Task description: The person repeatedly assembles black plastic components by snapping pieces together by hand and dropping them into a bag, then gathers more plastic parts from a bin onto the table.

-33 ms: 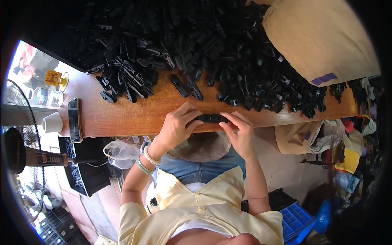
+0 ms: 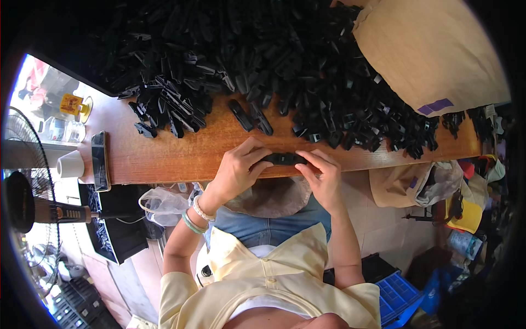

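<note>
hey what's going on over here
A person in a pale yellow shirt holds a long, black, plastic-looking piece by its ends, left hand at one, right hand at the other, near the front edge of a brown wooden table. Beyond the hands, a large heap of black, plastic-looking pieces covers much of the tabletop.

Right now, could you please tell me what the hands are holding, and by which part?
A slim black piece, pinched by its two ends: the left end in the left hand, the right in the right hand.
</note>
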Action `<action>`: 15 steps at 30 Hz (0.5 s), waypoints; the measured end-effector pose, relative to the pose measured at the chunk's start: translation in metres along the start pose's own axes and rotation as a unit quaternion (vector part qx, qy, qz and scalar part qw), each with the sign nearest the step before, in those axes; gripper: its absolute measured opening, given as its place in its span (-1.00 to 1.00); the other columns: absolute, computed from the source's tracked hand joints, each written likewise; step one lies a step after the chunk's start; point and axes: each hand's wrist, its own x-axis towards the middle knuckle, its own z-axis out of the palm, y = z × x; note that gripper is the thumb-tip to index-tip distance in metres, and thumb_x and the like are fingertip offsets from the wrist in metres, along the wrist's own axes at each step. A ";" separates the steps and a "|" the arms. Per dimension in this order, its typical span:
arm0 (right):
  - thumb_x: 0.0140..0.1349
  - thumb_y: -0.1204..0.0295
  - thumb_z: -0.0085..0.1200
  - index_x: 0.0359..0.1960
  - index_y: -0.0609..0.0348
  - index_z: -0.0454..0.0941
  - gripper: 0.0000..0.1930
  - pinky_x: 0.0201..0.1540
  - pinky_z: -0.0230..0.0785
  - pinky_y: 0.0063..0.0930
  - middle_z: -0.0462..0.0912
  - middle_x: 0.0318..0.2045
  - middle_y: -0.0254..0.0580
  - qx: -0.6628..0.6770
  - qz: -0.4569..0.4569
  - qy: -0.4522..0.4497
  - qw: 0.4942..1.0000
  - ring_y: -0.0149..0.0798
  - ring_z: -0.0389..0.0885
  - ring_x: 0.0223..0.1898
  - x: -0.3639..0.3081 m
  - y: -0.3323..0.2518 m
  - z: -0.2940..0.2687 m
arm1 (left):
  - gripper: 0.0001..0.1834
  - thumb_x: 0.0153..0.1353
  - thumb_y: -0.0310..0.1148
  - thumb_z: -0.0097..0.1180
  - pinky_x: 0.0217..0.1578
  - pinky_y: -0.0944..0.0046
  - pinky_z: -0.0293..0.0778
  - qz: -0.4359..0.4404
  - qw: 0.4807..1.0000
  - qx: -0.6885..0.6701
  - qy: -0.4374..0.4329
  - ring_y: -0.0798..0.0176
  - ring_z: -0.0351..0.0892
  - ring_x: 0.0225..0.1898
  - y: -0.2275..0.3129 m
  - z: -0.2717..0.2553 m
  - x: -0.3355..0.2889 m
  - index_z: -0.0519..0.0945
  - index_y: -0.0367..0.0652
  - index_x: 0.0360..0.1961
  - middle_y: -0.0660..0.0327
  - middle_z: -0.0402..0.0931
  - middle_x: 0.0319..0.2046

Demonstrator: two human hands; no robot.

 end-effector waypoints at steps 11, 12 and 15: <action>0.03 0.50 0.31 -0.24 0.21 0.67 -0.78 -0.09 0.21 -0.32 0.53 -0.28 -0.31 -0.031 -0.057 -0.017 0.998 -0.29 0.48 -0.27 0.003 -0.001 0.014 | -0.78 0.06 -0.56 0.26 -0.29 0.11 0.50 0.019 0.998 -0.053 -0.034 -0.05 0.58 -0.30 -0.002 0.001 0.000 0.62 -0.35 -0.22 0.08 0.51 -0.28; 0.03 0.50 0.31 -0.24 0.21 0.67 -0.78 -0.09 0.21 -0.32 0.53 -0.28 -0.31 -0.031 -0.059 -0.016 0.998 -0.29 0.48 -0.27 0.003 -0.003 0.016 | -0.78 0.06 -0.56 0.26 -0.29 0.11 0.50 0.020 0.998 -0.052 -0.034 -0.05 0.58 -0.30 -0.001 0.001 0.000 0.62 -0.35 -0.22 0.08 0.51 -0.28; 0.04 0.50 0.30 -0.23 0.23 0.67 -0.77 -0.10 0.26 -0.31 0.54 -0.27 -0.28 -0.048 -0.079 0.008 0.996 -0.20 0.48 -0.24 0.000 -0.002 0.016 | -0.76 0.04 -0.56 0.27 -0.27 0.11 0.50 0.009 0.997 -0.063 -0.034 -0.05 0.58 -0.28 0.003 0.000 -0.002 0.63 -0.35 -0.22 0.07 0.51 -0.27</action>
